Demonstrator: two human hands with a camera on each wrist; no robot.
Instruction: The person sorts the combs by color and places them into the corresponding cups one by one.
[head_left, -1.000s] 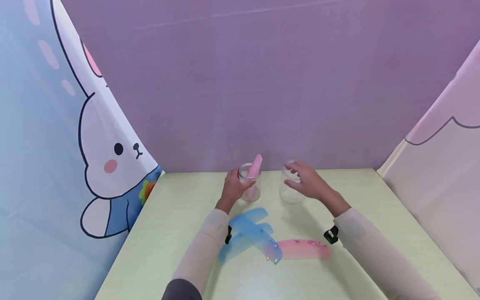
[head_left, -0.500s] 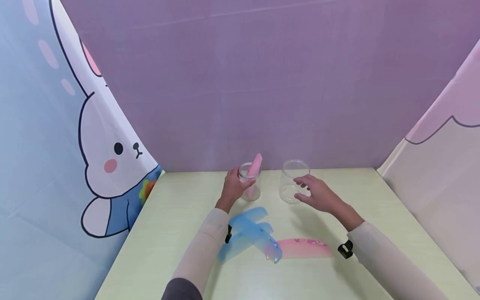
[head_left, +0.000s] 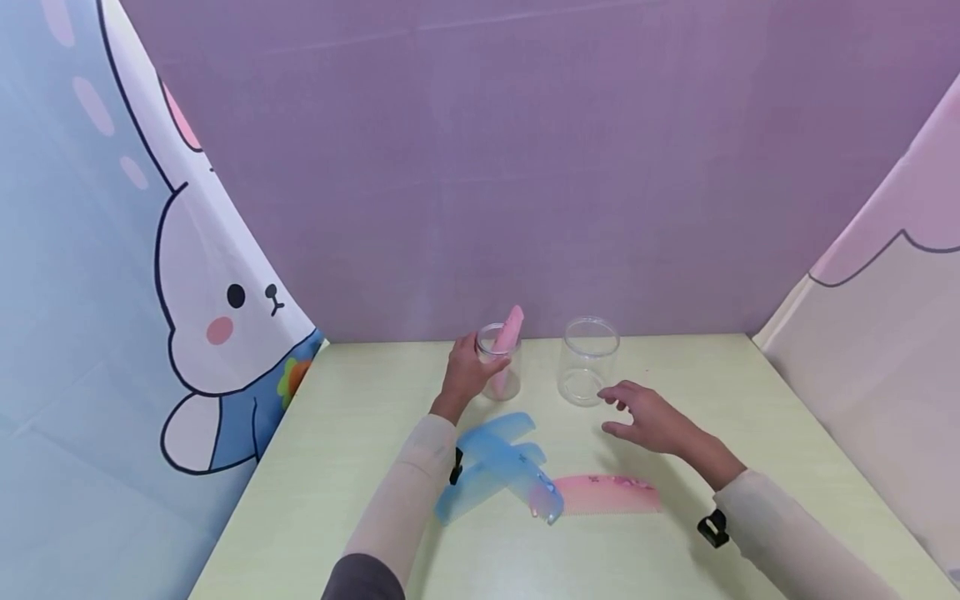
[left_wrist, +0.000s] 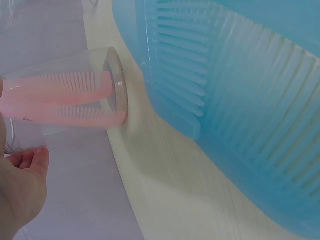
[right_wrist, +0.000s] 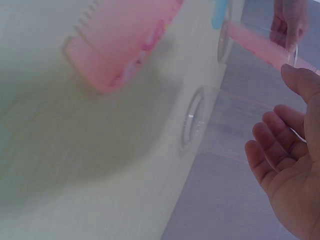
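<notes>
My left hand [head_left: 465, 371] grips a clear jar [head_left: 514, 385] at the back of the table, fingers behind and thumb in front. Pink comb [head_left: 509, 330] leans inside it, its end above the rim; the left wrist view shows two rows of pink teeth [left_wrist: 75, 81] through the wall. Beside it stands a second clear jar [head_left: 588, 362], with nothing seen inside. My right hand [head_left: 647, 419] is in the air in front of that jar, apart from it, fingers loosely bent and holding nothing. Pink comb [head_left: 611, 495] lies flat on the table, left end under a blue comb [head_left: 517, 472].
Several blue combs [head_left: 480, 492] lie crossed in a heap on the pale table [head_left: 360, 467], just in front of the left jar. A purple cloth wall [head_left: 480, 183] rises behind the jars. Printed cloths [head_left: 210, 333] hang at both sides.
My right hand has drawn back from the second jar, moving right and toward me. The left hand, both jars and the combs have kept their places.
</notes>
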